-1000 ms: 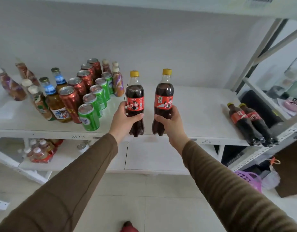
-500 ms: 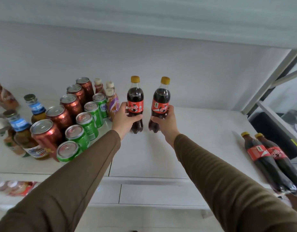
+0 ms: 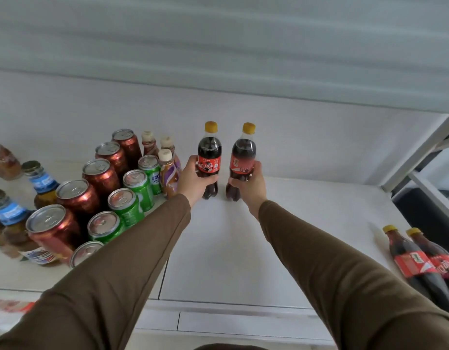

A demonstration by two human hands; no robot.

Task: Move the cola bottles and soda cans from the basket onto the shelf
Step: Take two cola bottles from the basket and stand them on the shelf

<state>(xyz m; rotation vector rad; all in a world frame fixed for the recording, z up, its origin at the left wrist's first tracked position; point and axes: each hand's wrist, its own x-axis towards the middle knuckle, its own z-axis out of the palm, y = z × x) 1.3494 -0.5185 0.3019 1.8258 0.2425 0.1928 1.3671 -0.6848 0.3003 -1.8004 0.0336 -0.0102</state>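
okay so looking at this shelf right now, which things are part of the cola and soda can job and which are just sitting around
Part of the job:
- cola bottle in the left hand
- cola bottle in the right hand
- two cola bottles lying down
- red cans
- green cans
- shelf

Just sitting around:
- blue-labelled glass bottles
- small white-capped bottles

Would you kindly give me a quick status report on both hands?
Left hand gripping left cola bottle. Right hand gripping right cola bottle. Both upright at shelf rear. Nothing blocking.
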